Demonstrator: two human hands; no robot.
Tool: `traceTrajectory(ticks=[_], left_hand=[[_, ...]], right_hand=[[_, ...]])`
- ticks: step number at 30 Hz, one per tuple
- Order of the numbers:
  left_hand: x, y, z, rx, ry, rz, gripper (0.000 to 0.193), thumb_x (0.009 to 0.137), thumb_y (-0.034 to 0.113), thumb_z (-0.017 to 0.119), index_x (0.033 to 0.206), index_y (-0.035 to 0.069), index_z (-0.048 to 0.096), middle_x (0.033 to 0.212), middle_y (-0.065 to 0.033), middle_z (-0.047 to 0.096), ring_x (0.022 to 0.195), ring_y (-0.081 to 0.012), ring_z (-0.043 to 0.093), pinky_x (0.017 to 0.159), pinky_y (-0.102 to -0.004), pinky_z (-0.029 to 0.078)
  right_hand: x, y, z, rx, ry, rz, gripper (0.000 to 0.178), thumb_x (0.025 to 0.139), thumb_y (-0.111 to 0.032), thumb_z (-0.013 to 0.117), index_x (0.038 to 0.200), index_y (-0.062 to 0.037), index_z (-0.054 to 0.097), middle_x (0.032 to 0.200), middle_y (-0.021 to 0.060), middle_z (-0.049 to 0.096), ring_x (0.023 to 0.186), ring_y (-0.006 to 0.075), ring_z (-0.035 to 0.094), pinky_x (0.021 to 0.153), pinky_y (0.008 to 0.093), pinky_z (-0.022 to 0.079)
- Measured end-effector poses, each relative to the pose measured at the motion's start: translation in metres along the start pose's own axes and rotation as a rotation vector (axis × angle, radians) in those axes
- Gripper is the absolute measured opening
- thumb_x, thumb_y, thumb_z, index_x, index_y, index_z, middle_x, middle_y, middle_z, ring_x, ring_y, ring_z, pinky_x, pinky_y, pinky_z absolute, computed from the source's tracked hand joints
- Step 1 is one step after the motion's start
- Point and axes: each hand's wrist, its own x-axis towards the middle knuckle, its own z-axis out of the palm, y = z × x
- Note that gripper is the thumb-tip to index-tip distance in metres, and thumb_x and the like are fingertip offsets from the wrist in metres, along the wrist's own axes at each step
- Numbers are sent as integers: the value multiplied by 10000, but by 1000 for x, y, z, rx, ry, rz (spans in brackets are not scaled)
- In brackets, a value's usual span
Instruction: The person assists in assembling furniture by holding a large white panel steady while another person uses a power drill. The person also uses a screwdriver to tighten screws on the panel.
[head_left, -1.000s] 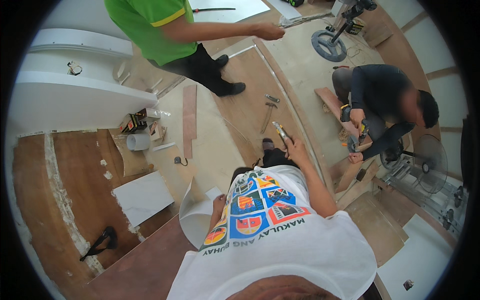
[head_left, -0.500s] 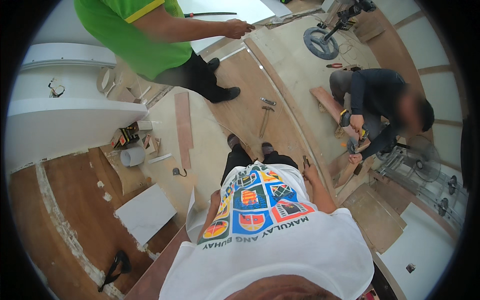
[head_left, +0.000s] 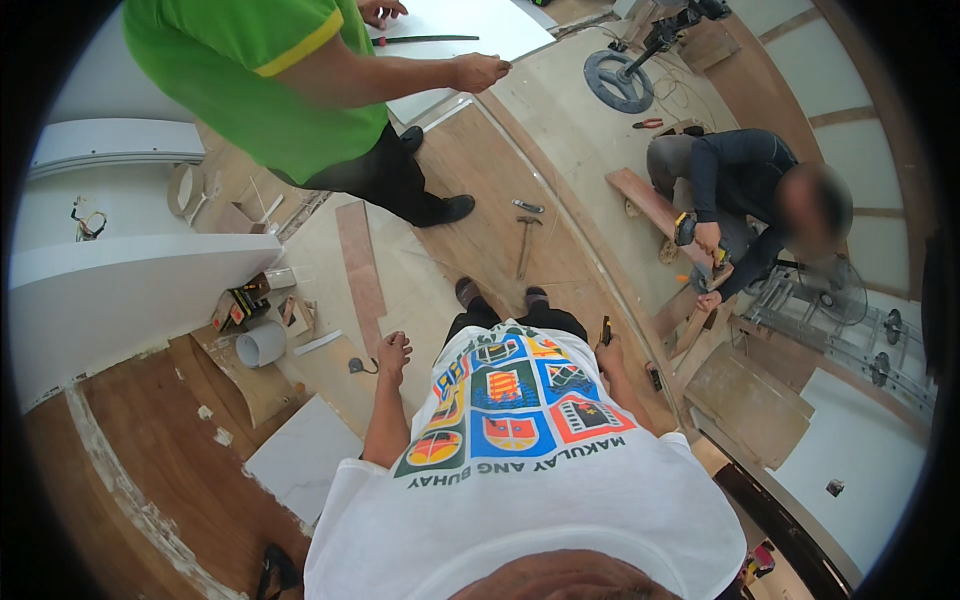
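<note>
Through the head camera I find the utility knife [head_left: 606, 330] in the wearer's right hand [head_left: 610, 352], beside the right hip, the fingers wrapped narrowly around its handle. I can't tell whether the blade is out, and I see it against no workpiece. The left hand [head_left: 394, 350] hangs out to the left, loosely curled, with nothing in it that I can make out. Just left of it, on the floor, lies a tape measure [head_left: 357, 366].

As far as I can judge, the knife is in hand but no cut is being made at this instant. Near me on the left, a white panel [head_left: 305, 455] lies beside brown boarding [head_left: 150, 420] marked by pale residue [head_left: 106, 462]; that stretch looks unfinished, though I can't say how much remains. Farther off, a reddish plank [head_left: 360, 265] appears to lie loose.

Ahead, a hammer [head_left: 526, 245] rests below a small grey hand tool [head_left: 528, 207]. Far left stands a co-worker in green [head_left: 230, 90]. On the far right, a crouching co-worker [head_left: 745, 175] holds a cordless drill [head_left: 686, 229] by a wooden board [head_left: 640, 200]; that job looks partway through. Beyond, farther right, stands a fan [head_left: 835, 295].
</note>
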Motion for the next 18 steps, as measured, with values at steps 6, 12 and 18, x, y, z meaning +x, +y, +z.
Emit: traceTrajectory(ticks=[6, 12, 18], left_hand=[[7, -14, 3, 82, -31, -67, 365, 998, 338, 583, 1275, 100, 569, 964, -3, 631, 791, -156, 632, 656, -344, 492], [-15, -21, 24, 317, -59, 22, 375, 976, 291, 625, 1235, 22, 645, 932, -58, 667, 682, -131, 595, 534, -277, 449], [-36, -14, 45, 326, 13, 72, 390, 962, 276, 632, 1224, -12, 662, 916, -78, 699, 611, -112, 550, 505, -272, 429]], right_hand=[[4, -1, 11, 122, -90, 59, 329, 884, -12, 570, 1201, 52, 504, 874, 209, 650, 708, 296, 709, 600, 422, 549], [11, 10, 23, 35, -61, -7, 322, 898, -68, 575, 1190, 62, 541, 951, 261, 673, 779, 354, 715, 685, 463, 554], [44, 38, 28, -41, -111, -86, 319, 908, -190, 602, 1100, 62, 630, 1039, 316, 683, 985, 443, 683, 864, 499, 521]])
